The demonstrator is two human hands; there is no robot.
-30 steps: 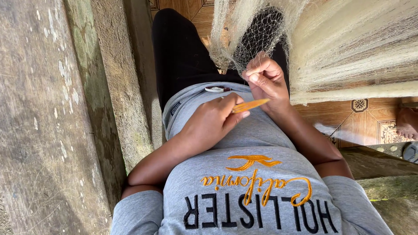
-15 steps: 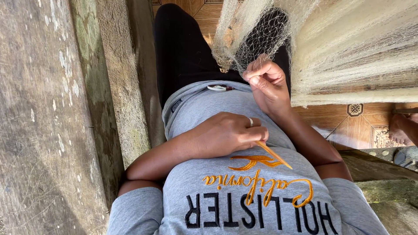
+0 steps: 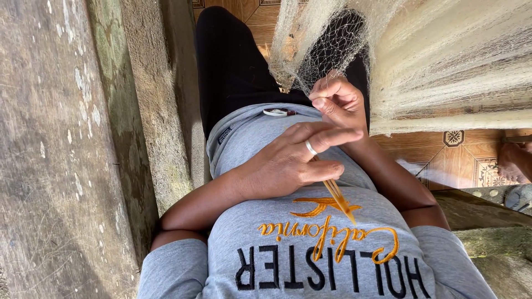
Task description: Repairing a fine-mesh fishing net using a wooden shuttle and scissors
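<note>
My left hand (image 3: 282, 163), with a ring on one finger, rests on my grey shirt and grips a thin orange netting needle (image 3: 338, 196). The needle's tip points down toward my chest. My right hand (image 3: 341, 105) is just above it, its fingers pinched on the mesh of a pale fishing net (image 3: 443, 61). The net hangs bunched from the upper right and drapes over my black-trousered lap. The fingertips of my two hands almost touch.
Weathered wooden posts (image 3: 55, 149) fill the left side, close to my left arm. A patterned tile floor (image 3: 460, 160) shows at the right, with another person's foot (image 3: 515, 160) at the edge. A small white round item (image 3: 275, 112) lies at my waist.
My left hand first pulled the needle down across my shirt, then rose back toward the right hand. The right hand has kept its pinch on the net.
</note>
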